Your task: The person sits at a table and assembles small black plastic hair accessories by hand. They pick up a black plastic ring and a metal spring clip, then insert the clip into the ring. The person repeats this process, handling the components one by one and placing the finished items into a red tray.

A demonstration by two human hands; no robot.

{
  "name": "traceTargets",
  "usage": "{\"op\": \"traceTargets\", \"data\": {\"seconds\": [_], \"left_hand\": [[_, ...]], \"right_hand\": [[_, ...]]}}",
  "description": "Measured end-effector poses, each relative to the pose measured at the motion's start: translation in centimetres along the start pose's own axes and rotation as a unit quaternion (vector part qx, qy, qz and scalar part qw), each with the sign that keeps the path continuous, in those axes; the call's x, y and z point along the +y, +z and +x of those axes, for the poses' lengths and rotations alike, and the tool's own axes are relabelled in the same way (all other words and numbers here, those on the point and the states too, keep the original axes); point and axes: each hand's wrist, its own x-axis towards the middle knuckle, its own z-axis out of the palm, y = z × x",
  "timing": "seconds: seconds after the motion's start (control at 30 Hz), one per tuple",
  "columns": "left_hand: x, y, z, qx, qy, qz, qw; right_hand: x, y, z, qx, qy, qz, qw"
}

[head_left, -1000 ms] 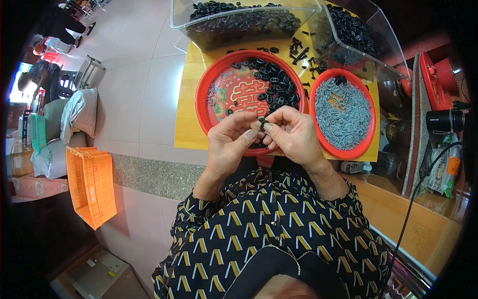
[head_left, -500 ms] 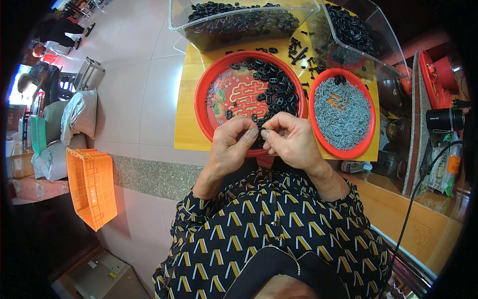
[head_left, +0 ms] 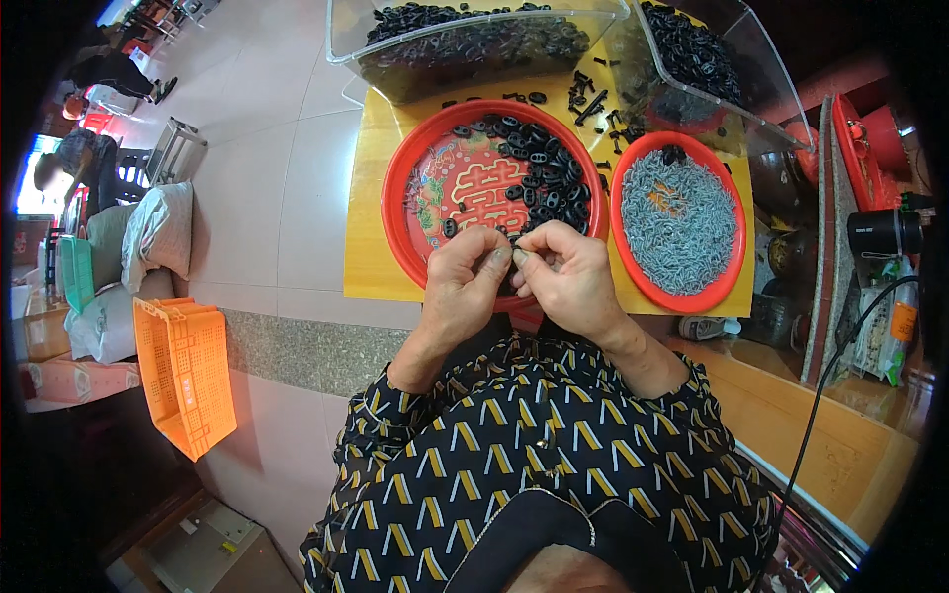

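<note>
Over the near rim of a round red tray [head_left: 393, 198], my left hand [head_left: 465, 269] and my right hand [head_left: 565, 272] meet fingertip to fingertip. Both are closed in a pinch. A small black piece shows between the fingertips, mostly covered by them, so its exact kind cannot be made out. Black oval plastic parts with two holes [head_left: 554, 178] are heaped along the tray's right side, with a few loose ones nearer my hands. To the right, a red oval tray [head_left: 625, 242] holds many small silver screws [head_left: 682, 237].
Two clear plastic bins [head_left: 474, 69] [head_left: 682, 69] of black parts stand at the table's back. Small black pieces [head_left: 590, 104] lie between them on the yellow tabletop [head_left: 371, 247]. An orange crate [head_left: 183, 376] sits on the floor at left. A black cable [head_left: 816, 415] runs down the right side.
My hands stay together at nearly the same spot, with the fingers shifting slightly around the small black piece. The whole view has moved a little.
</note>
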Motion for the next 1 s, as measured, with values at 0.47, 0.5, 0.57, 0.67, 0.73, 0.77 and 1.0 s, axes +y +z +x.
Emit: {"op": "traceTargets", "data": {"seconds": [0.47, 0.5, 0.57, 0.67, 0.73, 0.77, 1.0], "left_hand": [[0.2, -0.2, -0.5, -0.017, -0.049, -0.216, 0.975], [0.1, 0.0, -0.4, -0.015, -0.042, -0.210, 0.977], [0.0, 0.3, -0.2, -0.005, -0.042, -0.191, 0.981], [0.1, 0.5, -0.1, 0.018, -0.050, -0.145, 0.988], [0.1, 0.5, -0.1, 0.025, -0.041, -0.110, 0.993], [0.0, 0.5, -0.1, 0.029, -0.039, -0.085, 0.995], [0.0, 1.1, -0.2, 0.050, -0.028, -0.004, 0.998]], "right_hand": [[-0.7, -0.6, 0.4, -0.018, 0.075, 0.102, 0.992], [-0.6, -0.7, 0.4, -0.016, 0.077, 0.097, 0.992], [-0.6, -0.7, 0.4, -0.013, 0.085, 0.103, 0.991], [-0.6, -0.6, 0.3, -0.007, 0.091, 0.107, 0.990], [-0.5, -0.5, 0.2, -0.005, 0.088, 0.096, 0.991], [-0.5, -0.4, 0.2, -0.004, 0.085, 0.086, 0.993], [0.4, -0.2, -0.2, 0.026, 0.005, 0.009, 1.000]]}}
